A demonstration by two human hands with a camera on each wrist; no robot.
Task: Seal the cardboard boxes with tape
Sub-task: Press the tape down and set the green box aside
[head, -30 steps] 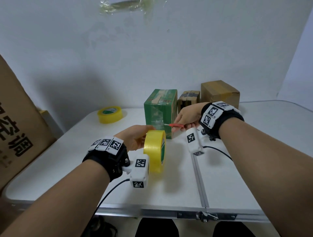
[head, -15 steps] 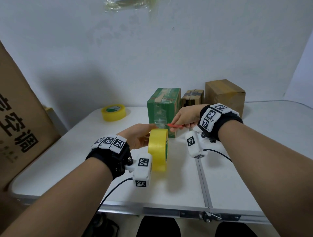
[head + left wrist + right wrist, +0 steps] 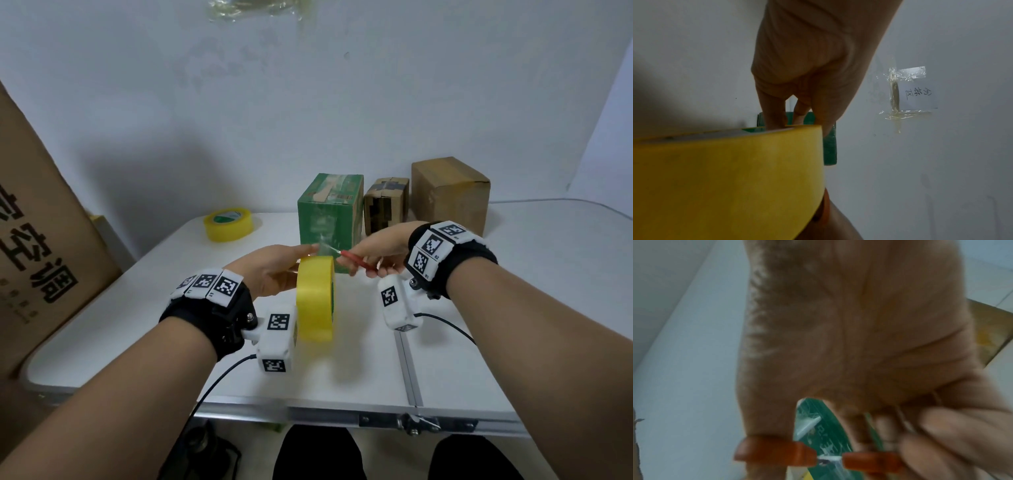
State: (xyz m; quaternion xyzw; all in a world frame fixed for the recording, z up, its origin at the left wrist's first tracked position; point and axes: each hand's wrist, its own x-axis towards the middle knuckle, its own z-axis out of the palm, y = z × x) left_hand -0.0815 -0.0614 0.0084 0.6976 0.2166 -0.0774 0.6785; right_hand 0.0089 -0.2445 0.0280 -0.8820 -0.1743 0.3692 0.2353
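Our left hand (image 3: 274, 274) gripping an upright yellow tape roll (image 3: 315, 298) above the white desk (image 3: 144, 308), our right hand (image 3: 376, 251) closed on red-handled scissors (image 3: 356, 263) at the stretched tape strip, green box (image 3: 329, 212) just behind, two brown boxes (image 3: 448, 192) beside it, a spare tape roll (image 3: 227, 224) far left, a large carton (image 3: 37, 233) leaning at the desk's left edge.

Yellow tape roll (image 3: 315, 298) stands on edge before upright green box (image 3: 329, 213).

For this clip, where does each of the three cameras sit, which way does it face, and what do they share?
Head: worn on the head, looking forward and down at the table; both forearms, left hand, right hand show.
Left wrist: looks along the left hand's fingers over the tape roll toward the wall.
Right wrist: looks along the palm at the red scissors.
All three share the green box.
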